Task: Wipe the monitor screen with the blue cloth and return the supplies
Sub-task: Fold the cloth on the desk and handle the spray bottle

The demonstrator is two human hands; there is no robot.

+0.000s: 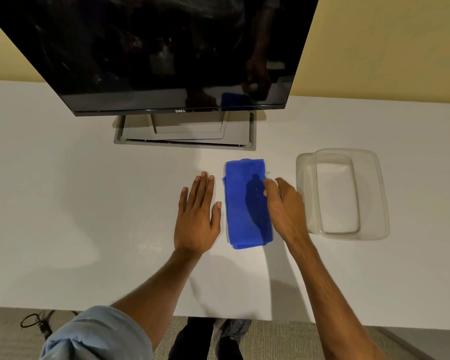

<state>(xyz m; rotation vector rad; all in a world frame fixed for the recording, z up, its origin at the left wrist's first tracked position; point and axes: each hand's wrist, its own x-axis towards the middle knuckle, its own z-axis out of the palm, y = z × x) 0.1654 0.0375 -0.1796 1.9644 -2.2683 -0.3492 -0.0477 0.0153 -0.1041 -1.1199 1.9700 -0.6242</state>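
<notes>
So the blue cloth (pixel 247 203) is lying folded flat on the white desk (pixel 89 203) about dead center of the frame, just below the dark monitor (pixel 153 53) that fills the top. The left hand (pixel 196 219) rests just left of it, palm down, fingers spread, holding nothing. The right hand (pixel 283 203) sits over the cloth's right edge with fingers curled, can't tell if it's actually pinching it, and a clear plastic container (pixel 374 193) sits off to the right.

Folded blue cloth (pixel 247 203) lies between flat left hand (pixel 196 219) and right hand (pixel 283 203).
</notes>
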